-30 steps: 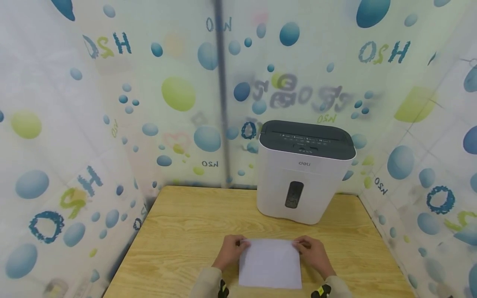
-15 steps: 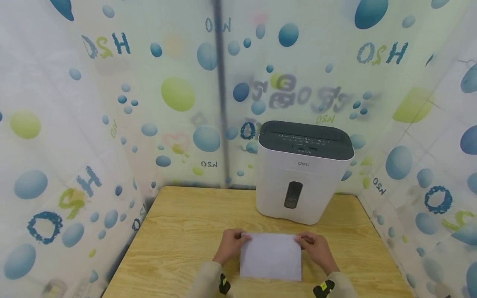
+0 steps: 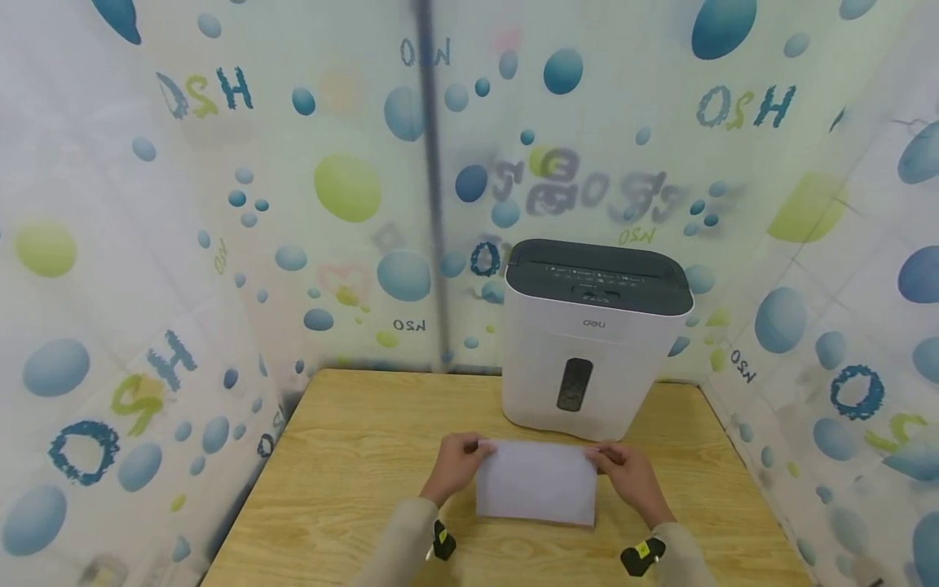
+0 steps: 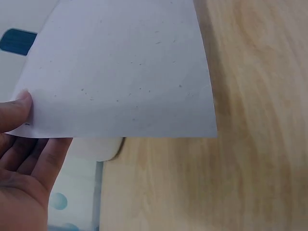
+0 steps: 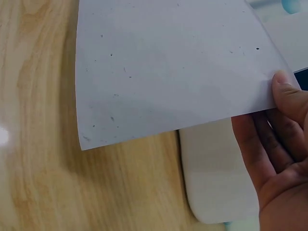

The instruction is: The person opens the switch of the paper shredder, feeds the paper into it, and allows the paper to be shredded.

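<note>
A white sheet of paper (image 3: 537, 483) with small dark specks hangs between both hands, just in front of the shredder. My left hand (image 3: 456, 466) pinches its upper left corner, thumb on the near face and fingers behind, as the left wrist view shows on the paper (image 4: 130, 72). At the upper right corner my right hand (image 3: 629, 477) pinches it the same way; in the right wrist view the thumb presses the paper (image 5: 163, 67) near its edge. Behind the paper stands a white paper shredder (image 3: 543, 359) with a dark grey top (image 3: 597, 275) and a dark window.
The shredder rests near the back edge of a wooden table (image 3: 381, 424). A curtain (image 3: 352, 269) printed with blue and green bubbles surrounds the table at the back and on both sides. Dark straps with yellow marks (image 3: 644, 554) sit at the wrists.
Both hands have lifted the paper and carried it forward, closer to the shredder. The paper looks shorter in the head view as it tilts. The grip at both corners stays.
</note>
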`<act>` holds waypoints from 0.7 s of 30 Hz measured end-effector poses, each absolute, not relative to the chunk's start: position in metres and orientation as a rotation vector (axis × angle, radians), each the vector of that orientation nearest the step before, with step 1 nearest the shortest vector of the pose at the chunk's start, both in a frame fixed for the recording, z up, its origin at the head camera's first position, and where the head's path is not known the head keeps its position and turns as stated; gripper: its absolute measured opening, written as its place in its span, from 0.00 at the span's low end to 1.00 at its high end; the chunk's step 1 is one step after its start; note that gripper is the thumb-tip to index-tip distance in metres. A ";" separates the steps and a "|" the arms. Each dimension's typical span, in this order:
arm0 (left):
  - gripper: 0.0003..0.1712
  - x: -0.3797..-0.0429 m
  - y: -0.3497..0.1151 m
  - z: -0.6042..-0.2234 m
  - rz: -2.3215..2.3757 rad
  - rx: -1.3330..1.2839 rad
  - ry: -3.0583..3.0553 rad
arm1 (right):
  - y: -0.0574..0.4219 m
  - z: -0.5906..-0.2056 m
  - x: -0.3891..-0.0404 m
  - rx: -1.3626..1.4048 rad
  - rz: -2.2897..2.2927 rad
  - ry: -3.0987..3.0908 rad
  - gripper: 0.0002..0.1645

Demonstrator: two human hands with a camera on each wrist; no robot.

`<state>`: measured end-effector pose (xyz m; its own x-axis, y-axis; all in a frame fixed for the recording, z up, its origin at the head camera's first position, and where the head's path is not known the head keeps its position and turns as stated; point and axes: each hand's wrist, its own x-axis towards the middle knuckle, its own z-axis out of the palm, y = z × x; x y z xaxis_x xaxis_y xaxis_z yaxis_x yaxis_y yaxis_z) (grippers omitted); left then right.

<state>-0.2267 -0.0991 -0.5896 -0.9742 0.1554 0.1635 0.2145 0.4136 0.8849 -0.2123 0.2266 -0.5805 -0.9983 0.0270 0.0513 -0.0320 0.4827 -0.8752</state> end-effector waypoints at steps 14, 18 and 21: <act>0.07 -0.250 -0.092 -0.545 -1.580 -0.447 -2.511 | 0.239 -0.533 -0.222 0.009 1.487 -2.631 0.15; 0.08 -0.257 -0.091 -0.529 -1.553 -0.448 -2.507 | 0.240 -0.514 -0.225 -0.001 1.484 -2.618 0.16; 0.09 -0.263 -0.090 -0.515 -1.529 -0.464 -2.490 | 0.240 -0.499 -0.227 -0.012 1.488 -2.614 0.18</act>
<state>-0.2631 -0.0899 -0.5153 -0.9344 0.1681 0.3140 0.3560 0.4218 0.8339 -0.2273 0.2400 -0.4991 -0.9910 0.0728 0.1122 -0.0594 0.5124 -0.8567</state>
